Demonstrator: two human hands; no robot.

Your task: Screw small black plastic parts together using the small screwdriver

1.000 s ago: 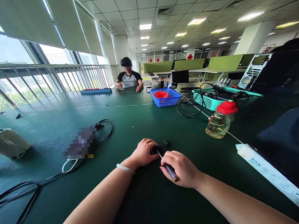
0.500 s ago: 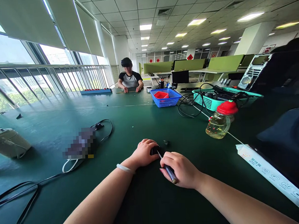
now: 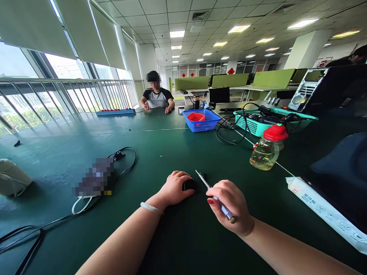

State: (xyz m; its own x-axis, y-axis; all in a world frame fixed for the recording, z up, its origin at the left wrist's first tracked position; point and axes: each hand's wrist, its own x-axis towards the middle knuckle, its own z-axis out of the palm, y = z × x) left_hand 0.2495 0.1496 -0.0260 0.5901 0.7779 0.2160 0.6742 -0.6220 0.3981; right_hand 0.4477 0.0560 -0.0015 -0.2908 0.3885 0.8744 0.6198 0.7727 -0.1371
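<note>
Under the left hand [image 3: 175,189], pressed down on the green counter [image 3: 178,150], lies a small black part [image 3: 189,184], while the right hand [image 3: 230,206], fingers closed around a thin screwdriver [image 3: 215,197], holds its tip lifted just beside the part, another black bit [image 3: 204,176] loose beyond.

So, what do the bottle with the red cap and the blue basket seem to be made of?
Bottle: probably clear plastic, since yellowish liquid shows through glossy walls; glass is possible. Its red cap looks like plastic. Blue basket: likely moulded plastic, with lattice walls in uniform colour.
</note>
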